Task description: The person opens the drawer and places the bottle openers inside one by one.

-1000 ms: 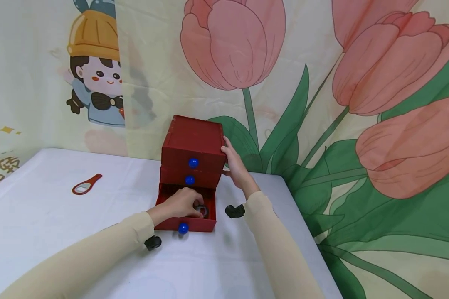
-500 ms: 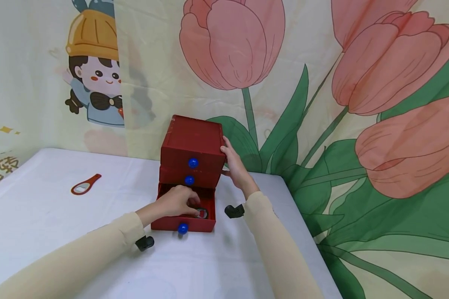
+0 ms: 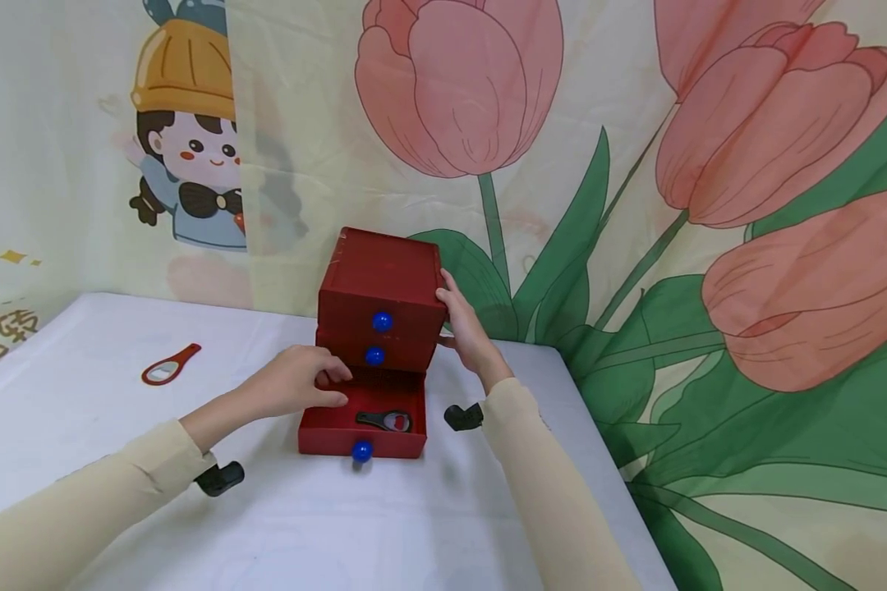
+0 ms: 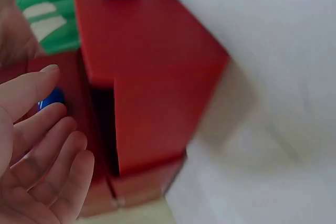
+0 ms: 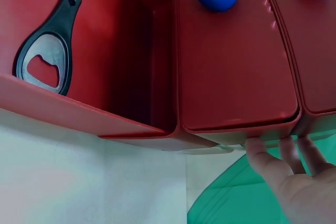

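A black bottle opener [image 3: 384,420] with a metal head lies in the pulled-out bottom drawer [image 3: 325,442] of a red chest of drawers [image 3: 388,263]. The right wrist view shows that bottle opener [image 5: 52,51] flat on the drawer floor. My left hand [image 3: 296,382] is over the drawer's left side, fingers loosely bent and holding nothing. In the left wrist view the left hand [image 4: 39,150] has its fingers apart beside the red drawer wall [image 4: 157,114]. My right hand [image 3: 473,332] rests on the chest's right side, its straight fingers touching the wall.
A red-handled bottle opener [image 3: 170,366] lies on the white table [image 3: 214,435] to the left. Each drawer has a round blue knob [image 3: 362,451]. The upper two drawers are pushed in. Behind the table hangs a cloth printed with tulips [image 3: 461,90].
My left hand has let go of the black bottle opener, leaving it in the drawer, and has moved up and left. My right hand has stayed against the chest.
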`<action>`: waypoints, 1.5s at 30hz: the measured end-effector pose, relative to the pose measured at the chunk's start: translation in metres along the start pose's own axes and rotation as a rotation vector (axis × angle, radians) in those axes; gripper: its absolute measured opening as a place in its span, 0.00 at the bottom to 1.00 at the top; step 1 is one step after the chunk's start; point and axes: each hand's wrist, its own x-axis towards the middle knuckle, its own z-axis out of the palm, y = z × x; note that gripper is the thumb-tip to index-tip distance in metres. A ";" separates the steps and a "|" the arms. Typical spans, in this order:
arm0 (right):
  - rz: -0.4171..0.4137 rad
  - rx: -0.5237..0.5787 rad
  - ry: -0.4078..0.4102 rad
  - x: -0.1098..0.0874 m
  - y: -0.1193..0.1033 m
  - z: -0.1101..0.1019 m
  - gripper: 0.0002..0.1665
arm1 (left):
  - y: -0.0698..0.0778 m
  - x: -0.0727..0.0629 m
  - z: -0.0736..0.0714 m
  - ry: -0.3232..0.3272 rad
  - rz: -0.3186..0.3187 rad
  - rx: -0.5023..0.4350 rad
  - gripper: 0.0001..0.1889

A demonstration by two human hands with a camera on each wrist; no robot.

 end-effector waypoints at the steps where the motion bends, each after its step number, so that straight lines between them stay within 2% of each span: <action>1: 0.000 0.001 -0.001 0.000 0.000 0.000 0.37 | -0.003 -0.004 -0.006 0.009 -0.017 0.003 0.19; 5: 0.005 0.002 0.002 0.002 -0.003 0.001 0.37 | -0.022 -0.020 -0.026 0.041 -0.095 0.005 0.21; 9: 0.015 -0.004 0.008 0.002 -0.005 0.003 0.36 | -0.049 -0.038 -0.041 0.062 -0.148 0.046 0.21; 15: 0.038 0.003 -0.002 0.000 -0.004 0.005 0.36 | -0.095 -0.068 -0.052 0.079 -0.229 0.099 0.22; 19: 0.039 0.000 -0.006 0.000 -0.005 0.004 0.35 | -0.119 -0.083 -0.057 0.079 -0.267 0.126 0.22; 23: 0.029 0.000 0.006 0.000 -0.008 0.002 0.35 | -0.134 -0.090 -0.065 0.074 -0.302 0.152 0.24; 29: 0.031 0.011 0.006 -0.001 -0.013 -0.002 0.35 | -0.149 -0.096 -0.073 0.074 -0.348 0.149 0.26; 37: 0.027 0.015 0.016 -0.003 -0.017 -0.002 0.36 | -0.172 -0.102 -0.078 0.075 -0.415 0.126 0.31; 45: 0.029 0.002 0.019 -0.003 -0.018 -0.003 0.36 | -0.196 -0.103 -0.076 0.020 -0.451 0.145 0.35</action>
